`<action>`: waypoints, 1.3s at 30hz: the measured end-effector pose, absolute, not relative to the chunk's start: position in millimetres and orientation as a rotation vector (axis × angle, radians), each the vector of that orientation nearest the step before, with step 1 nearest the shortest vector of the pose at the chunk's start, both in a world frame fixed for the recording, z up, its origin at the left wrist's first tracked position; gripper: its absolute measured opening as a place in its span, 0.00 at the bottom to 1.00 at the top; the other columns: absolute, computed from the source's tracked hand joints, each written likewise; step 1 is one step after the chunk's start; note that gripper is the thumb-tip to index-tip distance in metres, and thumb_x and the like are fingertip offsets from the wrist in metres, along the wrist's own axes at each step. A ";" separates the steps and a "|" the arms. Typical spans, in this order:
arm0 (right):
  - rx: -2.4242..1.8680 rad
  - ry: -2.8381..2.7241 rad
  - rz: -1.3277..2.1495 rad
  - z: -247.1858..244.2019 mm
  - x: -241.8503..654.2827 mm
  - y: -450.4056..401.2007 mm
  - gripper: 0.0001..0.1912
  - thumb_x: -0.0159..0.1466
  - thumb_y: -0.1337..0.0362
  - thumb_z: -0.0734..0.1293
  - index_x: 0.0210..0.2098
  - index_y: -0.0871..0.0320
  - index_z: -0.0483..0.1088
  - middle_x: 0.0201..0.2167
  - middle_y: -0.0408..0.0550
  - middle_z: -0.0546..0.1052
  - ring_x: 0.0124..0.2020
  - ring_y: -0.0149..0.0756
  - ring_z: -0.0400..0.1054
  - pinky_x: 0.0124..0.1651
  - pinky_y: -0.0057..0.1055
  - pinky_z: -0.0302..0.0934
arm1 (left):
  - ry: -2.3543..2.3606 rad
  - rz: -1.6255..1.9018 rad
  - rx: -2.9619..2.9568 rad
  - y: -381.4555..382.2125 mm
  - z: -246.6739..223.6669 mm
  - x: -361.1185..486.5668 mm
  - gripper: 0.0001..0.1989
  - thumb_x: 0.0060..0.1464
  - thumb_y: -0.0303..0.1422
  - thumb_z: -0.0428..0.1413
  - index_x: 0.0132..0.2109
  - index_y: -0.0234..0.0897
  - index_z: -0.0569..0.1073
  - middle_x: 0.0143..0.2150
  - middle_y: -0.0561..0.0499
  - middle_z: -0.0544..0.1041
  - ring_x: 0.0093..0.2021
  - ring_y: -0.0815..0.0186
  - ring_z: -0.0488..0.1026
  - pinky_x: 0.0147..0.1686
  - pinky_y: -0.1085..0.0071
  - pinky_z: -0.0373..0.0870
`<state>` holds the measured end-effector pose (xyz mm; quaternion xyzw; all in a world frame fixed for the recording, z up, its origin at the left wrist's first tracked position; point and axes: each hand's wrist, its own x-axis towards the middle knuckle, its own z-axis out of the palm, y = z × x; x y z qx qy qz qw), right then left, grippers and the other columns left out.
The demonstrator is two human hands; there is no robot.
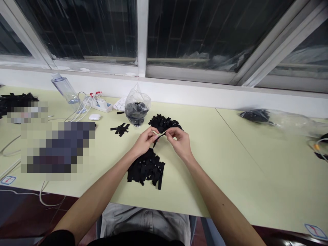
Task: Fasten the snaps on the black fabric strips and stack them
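Note:
Between my two hands stretches a short black fabric strip [159,137], held a little above the table. My left hand [144,141] pinches it near one end, and my right hand [180,142] pinches the other end between thumb and fingers. Just below my left hand lies a pile of similar black strips [146,168], some with small pale marks on them. Behind my hands sits a second pile of black strips [165,122]. A few loose strips [120,129] lie to the left, in front of a clear plastic bag [137,110] with dark pieces inside.
A clear bottle [67,89] leans at the back left, by a white power strip [101,103] with cables. A white earbud case [94,117] lies nearby. At the far right rests a plastic bag of black pieces [256,116]. Blurred items cover the left side.

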<state>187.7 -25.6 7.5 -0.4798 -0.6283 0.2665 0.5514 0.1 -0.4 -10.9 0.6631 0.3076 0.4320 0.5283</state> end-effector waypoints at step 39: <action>-1.147 -1.929 0.033 2.1 180.1 -31.0 0.07 0.70 0.65 0.62 0.40 0.55 0.72 0.36 0.48 0.79 0.37 0.42 0.69 0.42 0.41 0.60 | 0.887 1.206 1.755 -8.8 -5.5 4.5 0.08 0.60 0.35 0.56 0.40 0.36 0.77 0.39 0.48 0.79 0.40 0.64 0.76 0.46 0.66 0.73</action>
